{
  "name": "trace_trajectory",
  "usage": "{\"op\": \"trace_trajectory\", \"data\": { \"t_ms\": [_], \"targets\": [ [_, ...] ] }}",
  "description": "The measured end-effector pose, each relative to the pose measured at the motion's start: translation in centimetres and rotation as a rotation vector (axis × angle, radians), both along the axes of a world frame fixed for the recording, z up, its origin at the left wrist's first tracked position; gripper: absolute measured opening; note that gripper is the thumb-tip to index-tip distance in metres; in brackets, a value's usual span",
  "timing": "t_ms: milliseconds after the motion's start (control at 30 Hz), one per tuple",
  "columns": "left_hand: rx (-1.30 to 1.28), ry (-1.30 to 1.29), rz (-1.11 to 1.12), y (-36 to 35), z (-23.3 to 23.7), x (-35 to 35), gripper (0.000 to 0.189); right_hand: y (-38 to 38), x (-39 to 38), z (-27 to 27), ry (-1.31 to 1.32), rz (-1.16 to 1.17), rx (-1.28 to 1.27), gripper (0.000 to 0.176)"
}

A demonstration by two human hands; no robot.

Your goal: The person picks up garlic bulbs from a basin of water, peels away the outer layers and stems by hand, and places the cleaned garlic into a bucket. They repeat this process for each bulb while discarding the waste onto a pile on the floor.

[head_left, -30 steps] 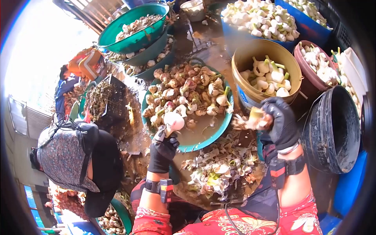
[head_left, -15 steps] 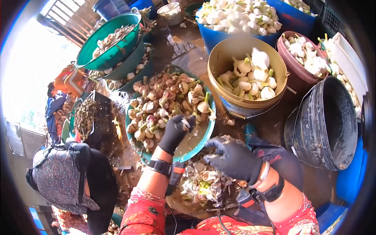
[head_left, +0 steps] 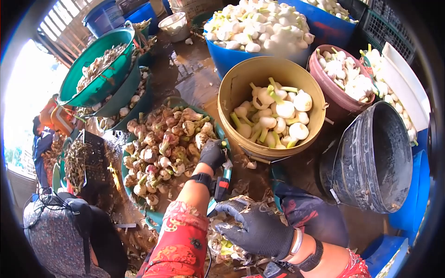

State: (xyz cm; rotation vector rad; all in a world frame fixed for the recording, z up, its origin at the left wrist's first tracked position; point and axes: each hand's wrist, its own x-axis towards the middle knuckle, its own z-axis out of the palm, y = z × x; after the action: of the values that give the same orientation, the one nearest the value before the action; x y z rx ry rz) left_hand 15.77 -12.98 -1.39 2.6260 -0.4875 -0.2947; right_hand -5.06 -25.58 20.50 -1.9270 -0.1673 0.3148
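My left hand (head_left: 213, 154), in a black glove, is at the right side of a green basin (head_left: 175, 101) heaped with unpeeled garlic bulbs (head_left: 160, 139). Its fingers are closed round a garlic bulb, mostly hidden, whose green stem end shows beside them. Lower right, my right hand (head_left: 259, 228), also gloved in black, hovers above a pile of loose peelings (head_left: 228, 246). Its fingers are bent and apart, with nothing visible between them. A yellowish bucket (head_left: 234, 83) beyond my hands holds peeled garlic with green stems (head_left: 285, 110).
A black bucket (head_left: 352, 171) lies tilted at the right. Blue (head_left: 215, 58) and pink (head_left: 320, 78) tubs of white garlic stand behind. Stacked green basins (head_left: 118, 46) are at upper left. Another person's patterned head covering (head_left: 53, 236) is at lower left.
The view has shifted, so the containers appear further left. My left hand has reached outward to the basin's right side and closed on a bulb. My right hand remains above the peelings.
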Motion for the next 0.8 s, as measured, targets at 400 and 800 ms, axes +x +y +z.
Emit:
{"op": "trace_trajectory", "data": {
  "t_ms": [400, 800],
  "targets": [
    [-0.651, -0.026, -0.026, 8.5, 17.6, -17.4, 0.010, 3.5, -0.4, -3.1, -0.317, -0.126, 0.079, 0.098],
    [-1.009, 0.244, 0.291, 12.6, 21.8, -22.7, 0.019, 8.4, -2.2, -4.7, 0.032, -0.106, 0.639, 0.083]
  ]
}}
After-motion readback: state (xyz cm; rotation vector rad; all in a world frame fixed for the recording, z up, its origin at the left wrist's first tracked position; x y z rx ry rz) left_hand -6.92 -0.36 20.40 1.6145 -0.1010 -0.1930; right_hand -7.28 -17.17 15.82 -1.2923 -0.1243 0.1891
